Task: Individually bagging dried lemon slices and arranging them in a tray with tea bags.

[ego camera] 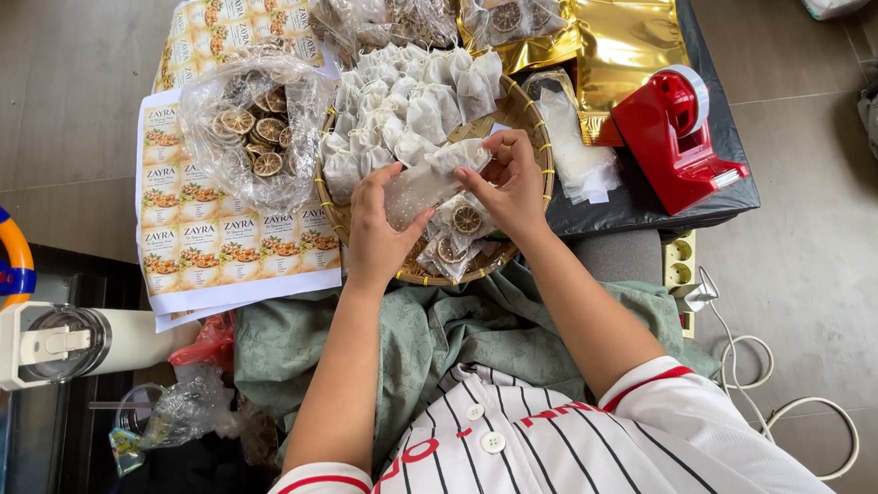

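**Both hands hold 1 small pouch over the woven tray**

The left hand and the right hand grasp together 1 small translucent pouch. The pouch is lifted a little above the woven tray, near the tray's front edge, the side closest to the person. Its long axis runs from lower left to upper right, so it lies across the space between the 2 hands, slightly tilted. The left hand takes the lower left end: the thumb lies on top and the other fingers are curled under it. The right hand takes the upper right end with pinched fingertips, near what looks like the pouch's opening. Both hands are closed on the pouch, neither is free. What is inside the pouch I cannot tell, the material is cloudy.

Directly under the right hand, on the tray's front part, lie clear packets with dried citrus slices. The back half of the tray is filled with a pile of white pouches. To the left of the tray, on sheets of printed labels, stands a clear bag of dried citrus slices. To the right, on the dark table, are a red tape dispenser and gold foil bags.
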